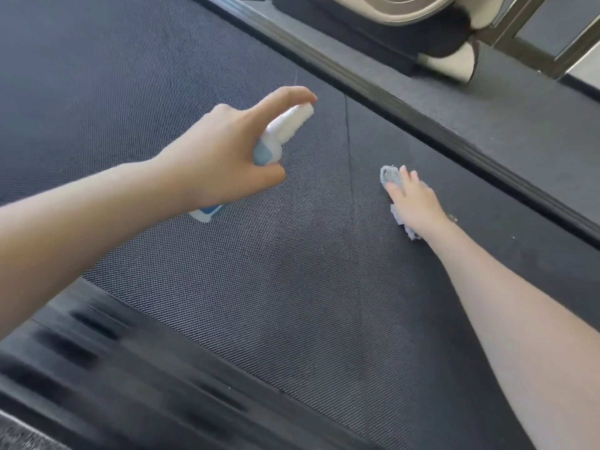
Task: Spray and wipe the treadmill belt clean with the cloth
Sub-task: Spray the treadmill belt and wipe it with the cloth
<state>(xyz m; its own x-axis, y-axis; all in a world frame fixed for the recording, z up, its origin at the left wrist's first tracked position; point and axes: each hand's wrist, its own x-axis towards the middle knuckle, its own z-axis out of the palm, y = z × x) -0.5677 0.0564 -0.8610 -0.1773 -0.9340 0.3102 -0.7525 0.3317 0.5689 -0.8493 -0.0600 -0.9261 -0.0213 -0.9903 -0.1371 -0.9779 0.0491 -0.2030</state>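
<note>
Gripping spray bottle w/ left hand, nozzle up-right; right hand flat on cloth

Dark speckled rubber floor far right. Beige-and-black machine base far on it. Metal-framed glass panel far right corner. Even daylight.

The left hand is gripping a white and blue spray bottle above the dark textured treadmill belt, with the forefinger lying along the top of the white nozzle and the bottle tilting toward the far side. The right hand is pressing a light blue cloth flat against the belt, near the black side rail. A thin dark seam is running across the belt between the 2 hands.
</note>
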